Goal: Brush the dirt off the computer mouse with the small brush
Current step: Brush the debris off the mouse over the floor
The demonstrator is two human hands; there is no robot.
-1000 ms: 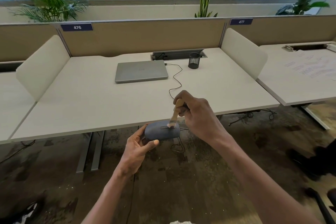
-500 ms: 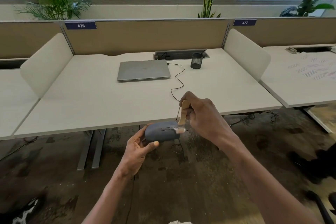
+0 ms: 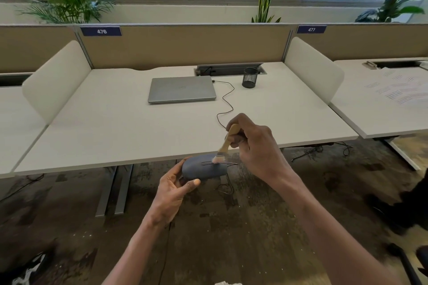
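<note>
A grey computer mouse (image 3: pixel 203 170) is held in the air just in front of the desk's near edge. My left hand (image 3: pixel 172 188) grips it from below and from the left, thumb along its front side. My right hand (image 3: pixel 254 148) grips the wooden handle of a small brush (image 3: pixel 225 143). The pale bristles touch the top of the mouse near its middle slot. The mouse's thin black cable runs from its right end up over the desk to the laptop.
A white desk (image 3: pixel 115 129) holds a closed silver laptop (image 3: pixel 181 89) and a black mesh pen cup (image 3: pixel 250 77) at the back. White side dividers flank the desk. Papers lie on the neighbouring desk at right. Dark chair parts (image 3: pixel 407 259) stand at lower right.
The brush tip has swept from the mouse's right end back to the middle of its top. My left hand still holds the mouse in the same place.
</note>
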